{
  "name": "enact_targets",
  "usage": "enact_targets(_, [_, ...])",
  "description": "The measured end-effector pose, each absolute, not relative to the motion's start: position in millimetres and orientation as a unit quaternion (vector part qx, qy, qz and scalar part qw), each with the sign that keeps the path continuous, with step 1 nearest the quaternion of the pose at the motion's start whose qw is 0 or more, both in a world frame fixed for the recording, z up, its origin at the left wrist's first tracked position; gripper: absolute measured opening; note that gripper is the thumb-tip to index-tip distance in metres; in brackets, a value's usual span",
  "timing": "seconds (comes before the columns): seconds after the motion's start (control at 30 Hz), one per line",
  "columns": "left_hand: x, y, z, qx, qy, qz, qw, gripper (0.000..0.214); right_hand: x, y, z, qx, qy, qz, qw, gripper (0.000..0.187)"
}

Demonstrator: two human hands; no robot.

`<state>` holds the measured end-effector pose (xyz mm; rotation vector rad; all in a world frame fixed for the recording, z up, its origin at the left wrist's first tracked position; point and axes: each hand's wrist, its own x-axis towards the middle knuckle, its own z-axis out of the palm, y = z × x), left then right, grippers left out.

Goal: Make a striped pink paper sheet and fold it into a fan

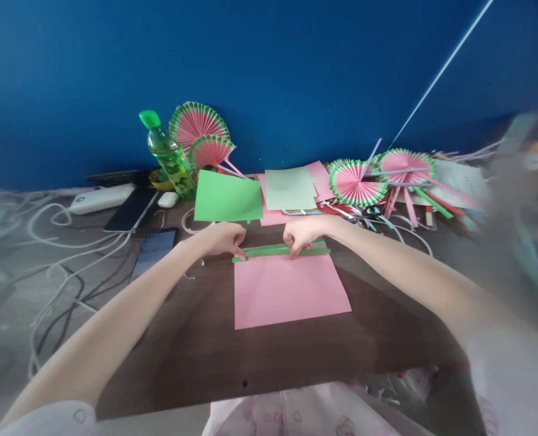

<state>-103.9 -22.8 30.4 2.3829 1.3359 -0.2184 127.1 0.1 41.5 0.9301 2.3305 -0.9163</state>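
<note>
A pink paper sheet (287, 290) lies flat on the dark wooden table (196, 345). Along its far edge runs a narrow green paper strip (273, 250). My left hand (221, 239) pinches the strip's left end with curled fingers. My right hand (303, 234) presses down on the strip near its middle, fingers bent onto it. Both forearms reach in from the bottom corners.
Behind lie a green sheet (228, 197), a pale green sheet (289, 189) on pink paper, several pink-and-green paper fans (357, 181), and scissors (371, 212). A green bottle (169, 156), phones (153, 251), a power bank (100, 198) and tangled white cables (60, 254) crowd the left.
</note>
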Motion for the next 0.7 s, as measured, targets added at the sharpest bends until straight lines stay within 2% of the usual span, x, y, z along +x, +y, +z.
enact_targets(0.23, [-107.6,-17.5,22.5,0.862,0.462,-0.07,0.199,0.04,128.9,-1.3,40.5,0.344,0.853,-0.327,0.217,0.034])
enact_targets(0.43, [-106.7,-17.0,22.3,0.864,0.462,-0.07,0.188,0.042,133.1,-0.2,40.1,0.322,0.856,-0.345,0.211,0.027])
enact_targets(0.7, [-105.6,-17.6,23.1,0.868,0.456,-0.07,0.182,0.041,132.1,-3.9,41.3,0.317,0.865,-0.321,0.221,0.035])
